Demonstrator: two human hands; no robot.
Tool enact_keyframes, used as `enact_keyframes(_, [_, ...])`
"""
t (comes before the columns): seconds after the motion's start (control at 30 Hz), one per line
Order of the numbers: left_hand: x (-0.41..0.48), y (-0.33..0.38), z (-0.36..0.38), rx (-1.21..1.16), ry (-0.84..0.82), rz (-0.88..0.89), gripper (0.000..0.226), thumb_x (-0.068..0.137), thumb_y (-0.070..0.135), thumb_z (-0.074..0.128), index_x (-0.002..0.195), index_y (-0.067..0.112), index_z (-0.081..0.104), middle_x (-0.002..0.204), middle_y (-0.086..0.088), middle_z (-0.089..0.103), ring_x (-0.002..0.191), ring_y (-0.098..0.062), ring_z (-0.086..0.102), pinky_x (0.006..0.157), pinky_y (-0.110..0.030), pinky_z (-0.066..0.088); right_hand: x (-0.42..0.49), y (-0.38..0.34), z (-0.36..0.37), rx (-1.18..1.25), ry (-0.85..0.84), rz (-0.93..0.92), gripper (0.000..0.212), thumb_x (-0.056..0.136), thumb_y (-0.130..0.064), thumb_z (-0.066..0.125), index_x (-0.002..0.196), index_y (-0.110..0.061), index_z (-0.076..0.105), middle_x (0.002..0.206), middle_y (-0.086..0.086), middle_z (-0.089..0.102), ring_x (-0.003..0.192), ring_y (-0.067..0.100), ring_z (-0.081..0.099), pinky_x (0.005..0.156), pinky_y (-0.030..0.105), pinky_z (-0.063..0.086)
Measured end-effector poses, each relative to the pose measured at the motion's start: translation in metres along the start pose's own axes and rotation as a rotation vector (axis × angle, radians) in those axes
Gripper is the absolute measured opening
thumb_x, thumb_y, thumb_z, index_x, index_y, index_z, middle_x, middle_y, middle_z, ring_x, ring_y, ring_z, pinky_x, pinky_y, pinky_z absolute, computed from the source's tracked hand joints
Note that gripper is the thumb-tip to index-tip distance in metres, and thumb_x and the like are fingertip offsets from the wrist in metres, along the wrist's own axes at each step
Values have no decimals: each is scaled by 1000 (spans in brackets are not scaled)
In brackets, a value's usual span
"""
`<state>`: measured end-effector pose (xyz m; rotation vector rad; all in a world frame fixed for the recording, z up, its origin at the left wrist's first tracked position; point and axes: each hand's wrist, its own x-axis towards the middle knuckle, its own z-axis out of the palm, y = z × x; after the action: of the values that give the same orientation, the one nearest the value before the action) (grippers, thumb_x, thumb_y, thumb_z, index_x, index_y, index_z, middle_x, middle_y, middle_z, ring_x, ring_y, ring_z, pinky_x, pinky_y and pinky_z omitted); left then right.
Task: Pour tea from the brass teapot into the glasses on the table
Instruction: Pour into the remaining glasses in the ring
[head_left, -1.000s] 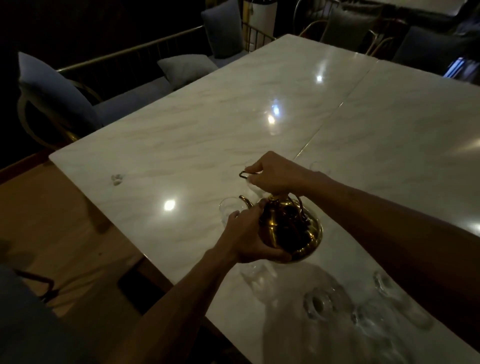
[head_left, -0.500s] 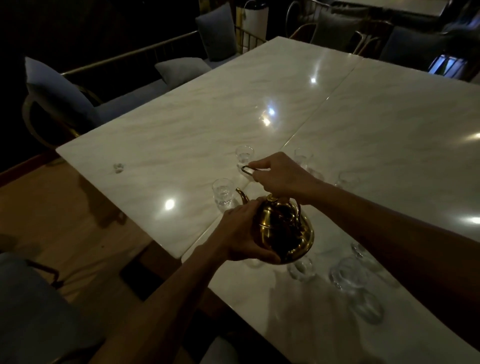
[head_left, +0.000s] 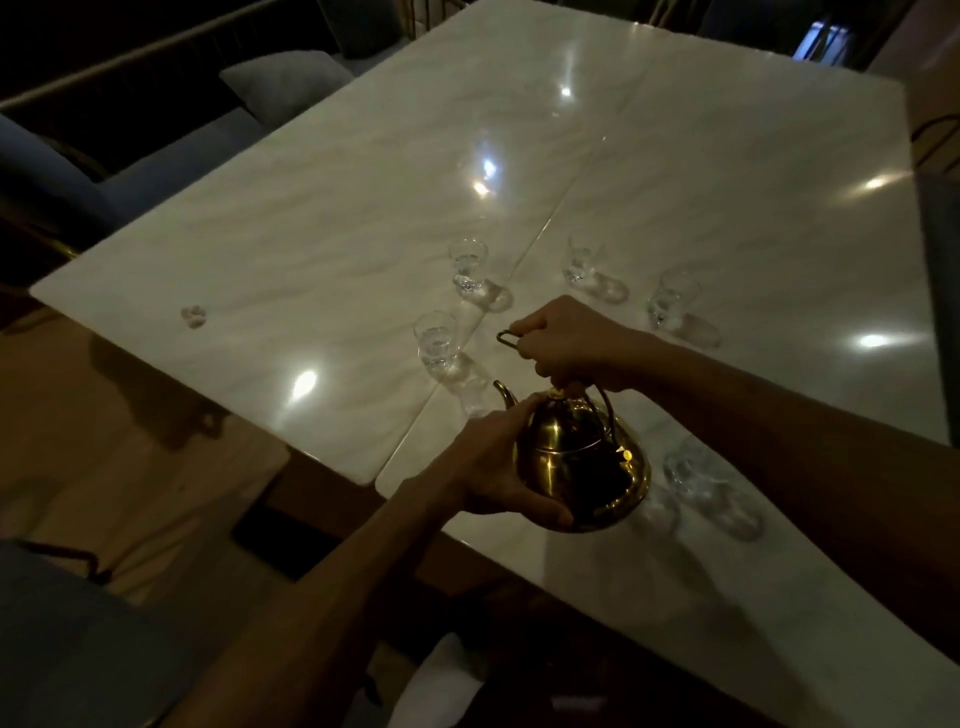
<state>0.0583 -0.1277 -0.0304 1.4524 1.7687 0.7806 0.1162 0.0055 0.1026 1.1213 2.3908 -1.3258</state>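
Note:
The brass teapot (head_left: 582, 462) is held above the near part of the white marble table (head_left: 311, 249), spout pointing up and to the left. My left hand (head_left: 488, 462) cups its body from the left. My right hand (head_left: 566, 343) grips its dark handle from above. Several small clear glasses stand beyond the pot: one nearest the spout (head_left: 436, 345), one farther back (head_left: 467, 262), and two to the right (head_left: 582, 257) (head_left: 670, 301). More glasses (head_left: 696, 467) sit right of the pot, partly hidden by my right arm.
A seam runs between two marble tops from the near edge toward the far side. A small clear object (head_left: 193, 315) lies near the left edge. Cushioned seats (head_left: 280, 83) line the far left side; the wooden floor (head_left: 104, 415) shows on the left.
The view has shifted back and up, so more glasses show beyond the pot. The teapot sits more upright in both hands and nearer to me than a second ago.

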Motion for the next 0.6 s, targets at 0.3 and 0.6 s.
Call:
enact_keyframes(0.3, [0,-16,-9,-45,-112,-45,126,55,68,87,158,40,22,153,7,50,140,-19,50,116,-49,46,19,-7,12,13,-40,90,37,93,-4,48,127,7,58,64,5,51,47,14,45,44,25,40])
enact_keyframes(0.6, [3,-30,-19,-86,-165,-86,119,67,40,96,160,37,22,156,4,48,143,-21,45,119,-47,40,43,-15,19,124,-76,228,39,92,0,47,130,7,54,62,8,45,45,13,37,39,23,34])
